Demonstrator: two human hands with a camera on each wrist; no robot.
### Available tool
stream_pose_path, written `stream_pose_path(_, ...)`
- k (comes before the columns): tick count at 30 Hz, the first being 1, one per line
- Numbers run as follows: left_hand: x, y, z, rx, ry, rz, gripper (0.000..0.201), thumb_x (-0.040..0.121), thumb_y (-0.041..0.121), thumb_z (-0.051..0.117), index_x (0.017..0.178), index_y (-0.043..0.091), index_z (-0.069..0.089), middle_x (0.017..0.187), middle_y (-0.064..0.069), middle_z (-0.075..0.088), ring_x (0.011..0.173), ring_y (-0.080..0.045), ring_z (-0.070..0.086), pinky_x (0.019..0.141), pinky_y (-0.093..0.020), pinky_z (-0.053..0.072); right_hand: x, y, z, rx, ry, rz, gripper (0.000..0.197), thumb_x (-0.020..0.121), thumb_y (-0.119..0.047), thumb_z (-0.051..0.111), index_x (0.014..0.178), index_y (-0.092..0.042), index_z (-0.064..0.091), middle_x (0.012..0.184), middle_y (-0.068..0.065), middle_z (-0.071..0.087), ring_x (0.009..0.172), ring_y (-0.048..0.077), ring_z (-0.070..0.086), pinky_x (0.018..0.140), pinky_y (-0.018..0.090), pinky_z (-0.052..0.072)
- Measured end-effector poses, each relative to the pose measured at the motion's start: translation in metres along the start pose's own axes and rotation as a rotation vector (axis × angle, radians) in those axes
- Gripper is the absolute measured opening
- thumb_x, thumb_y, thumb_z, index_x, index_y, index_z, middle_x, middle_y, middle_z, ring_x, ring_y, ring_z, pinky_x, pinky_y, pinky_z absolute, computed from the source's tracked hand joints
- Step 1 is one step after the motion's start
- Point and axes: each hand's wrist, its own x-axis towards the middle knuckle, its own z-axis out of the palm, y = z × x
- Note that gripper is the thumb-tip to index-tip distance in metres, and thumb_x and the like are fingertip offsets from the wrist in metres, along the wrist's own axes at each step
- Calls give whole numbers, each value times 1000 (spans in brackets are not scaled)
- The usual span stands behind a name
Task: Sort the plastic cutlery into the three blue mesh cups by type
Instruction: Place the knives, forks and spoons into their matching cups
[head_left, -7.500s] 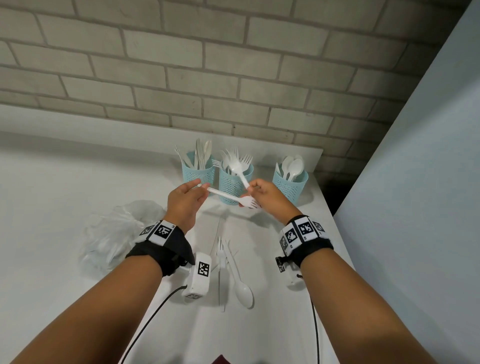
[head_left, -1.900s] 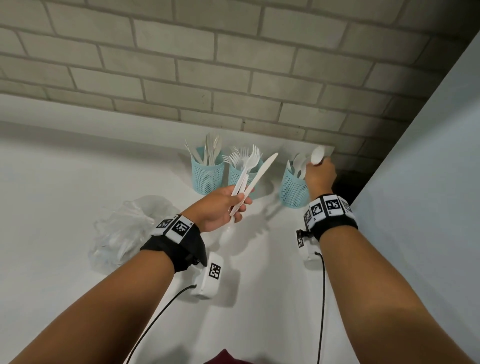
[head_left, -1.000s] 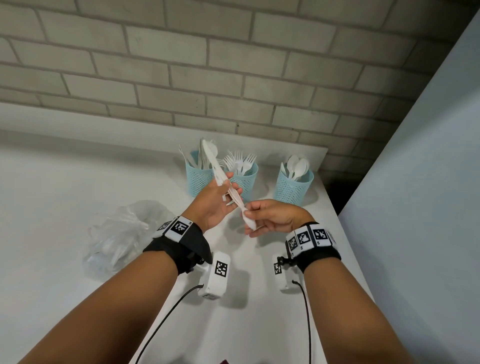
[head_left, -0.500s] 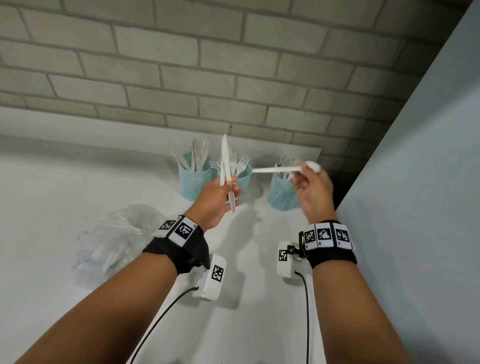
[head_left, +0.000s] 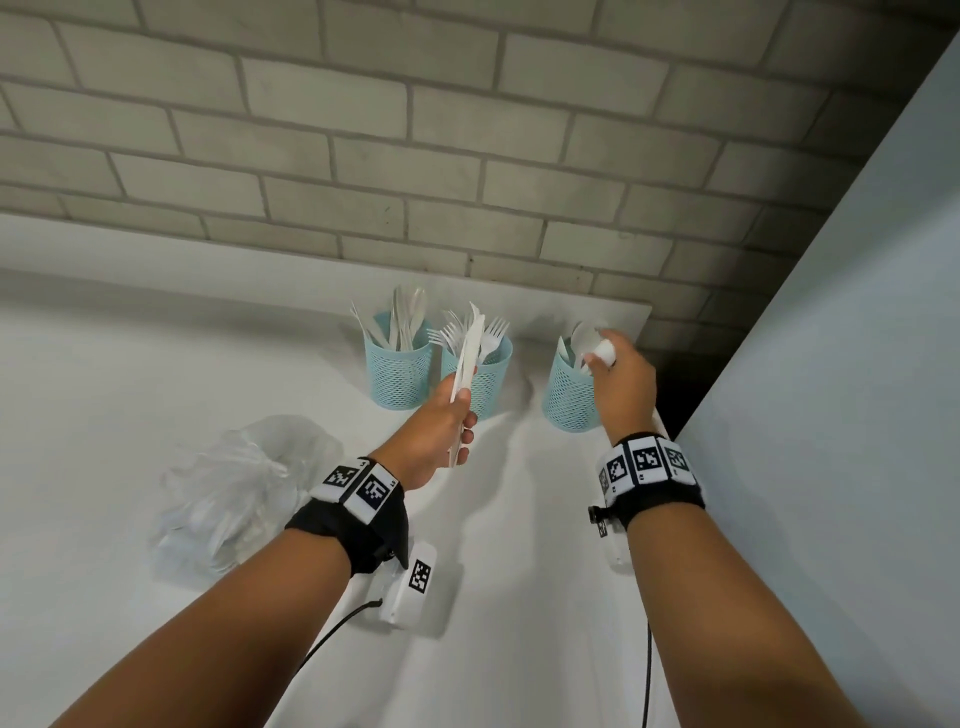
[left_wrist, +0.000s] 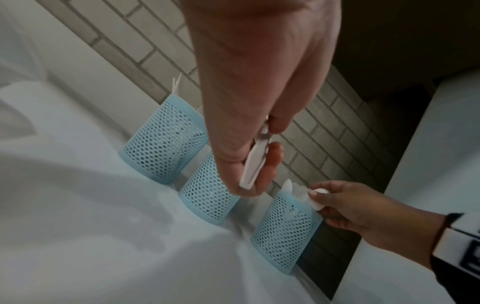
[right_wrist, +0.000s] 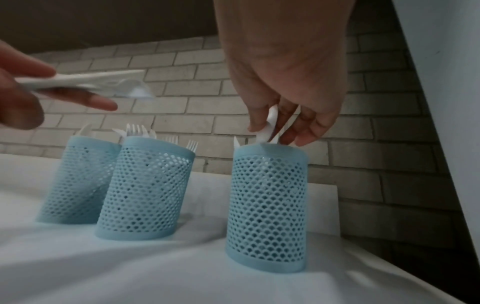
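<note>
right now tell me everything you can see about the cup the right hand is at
The right cup is pale blue plastic-looking mesh with a solid rim and base band. It stands upright on the white table, apart from the other two cups, near the table's end. White spoons stick out; the right hand pinches one spoon at its mouth.

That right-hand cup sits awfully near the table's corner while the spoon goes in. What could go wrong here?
The spoon cup stands close to the table's far right corner, so a nudge from the right hand, which pinches a spoon at its rim, might tip it off. The left hand holds a few pieces of cutlery loosely bunched; one could slip or land in the wrong cup.
</note>
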Motion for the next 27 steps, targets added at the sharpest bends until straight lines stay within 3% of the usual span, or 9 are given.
stream_pose_path(2, 0, -3, 0, 58, -25, 11, 36, 103, 27, 27, 136, 41, 25, 80, -1, 37, 67, -12, 36, 60, -24, 38, -2, 1, 6, -50, -28, -4, 38, 94, -20, 54, 131, -17, 53, 122, 15, 59, 114, 31, 52, 89, 36, 45)
stream_pose_path(5, -2, -6, 3, 232, -26, 61, 46, 103, 23, 26, 145, 38, 13, 84, -8, 41, 66, -17, 42, 58, -29, 40, -6, -11, 5, -80, 139, -91, 37, 92, -21, 55, 129, -15, 55, 123, 14, 52, 115, 29, 43, 93, 34, 39)
stream_pose_path(7, -2, -9, 4, 402, -2, 128, 51, 103, 18, 26, 149, 31, 8, 115, -23, 50, 97, -39, 56, 79, -43, 48, -10, -27, 5, 12, 217, -210, 34, 91, -25, 57, 122, -12, 59, 119, 14, 52, 113, 28, 44, 93, 31, 37)
stream_pose_path(9, -2, -13, 3, 573, 17, 206, 54, 102, 15, 27, 150, 27, 6, 137, -19, 45, 119, -42, 48, 96, -41, 42, -12, -45, 6, 92, 121, -259, 33, 91, -34, 57, 115, -13, 62, 115, 10, 57, 114, 26, 44, 93, 31, 37)
stream_pose_path(13, -3, -18, 6, 774, 94, 226, 57, 100, 12, 29, 150, 26, 7, 115, -19, 59, 92, -33, 59, 84, -42, 47, -14, -73, 8, 142, -272, -149, 39, 90, -58, 43, 73, -29, 63, 90, 4, 60, 112, 26, 42, 92, 38, 34)
stream_pose_path(16, -2, -22, 1, 846, 135, 244, 59, 98, 11, 32, 150, 27, 8, 113, -19, 59, 92, -30, 59, 85, -47, 49, -19, -84, 7, 139, -456, -39, 53, 95, -52, 39, 57, -18, 55, 67, 4, 52, 91, 21, 44, 82, 35, 37)
stream_pose_path(21, -9, -18, -4, 850, 156, 272, 53, 99, 8, 31, 148, 24, 19, 102, -17, 60, 79, -25, 55, 74, -38, 46, -19, -86, 3, 195, -511, -4, 51, 96, -44, 45, 81, 0, 65, 76, 22, 57, 73, 29, 52, 69, 30, 41)
stream_pose_path(24, -8, -16, -6, 857, 153, 301, 51, 99, 9, 32, 147, 24, 21, 109, -17, 60, 88, -28, 58, 82, -43, 49, -23, -95, 1, 165, -584, -11, 41, 93, -45, 50, 74, -8, 53, 63, 8, 43, 60, 20, 42, 56, 27, 33)
stream_pose_path(27, -9, -11, -6, 767, 99, 266, 49, 101, 22, 34, 147, 22, 19, 123, -14, 57, 102, -29, 57, 88, -36, 45, -16, -94, 7, 302, -422, 80, 28, 97, -29, 47, 88, -12, 68, 71, 1, 56, 68, 16, 50, 65, 29, 39)
